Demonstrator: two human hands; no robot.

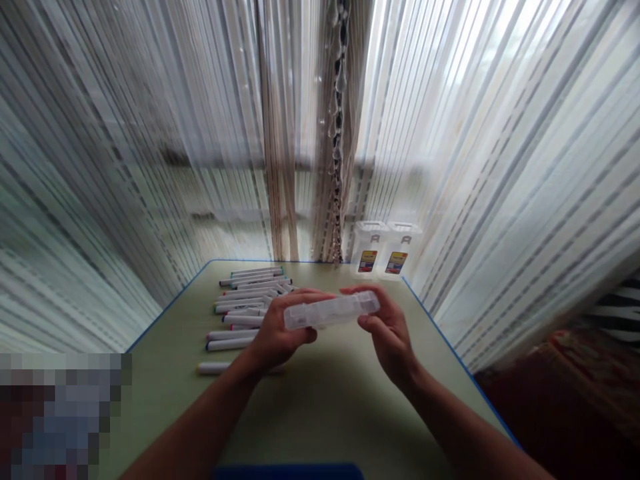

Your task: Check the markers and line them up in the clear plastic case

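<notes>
A clear plastic case (pixel 333 311) is held up above the table, its narrow side facing me and its right end slightly higher. My left hand (pixel 280 330) grips the left end, thumb below and fingers over the far side. At the right end, my right hand (pixel 393 327) pinches it between thumb and fingers. Whether anything is inside the case cannot be made out. Several white markers (pixel 230 345) with coloured ends lie in a loose column to the left, some partly hidden behind my left hand and forearm.
Two clear plastic boxes (pixel 367 247) with coloured labels stand at the table's far right corner. The pale green table (pixel 320 407) has a blue edge. Striped string curtains (pixel 225 100) and a beaded strand (pixel 339 120) hang behind it. Something blue (pixel 290 472) shows at the near edge.
</notes>
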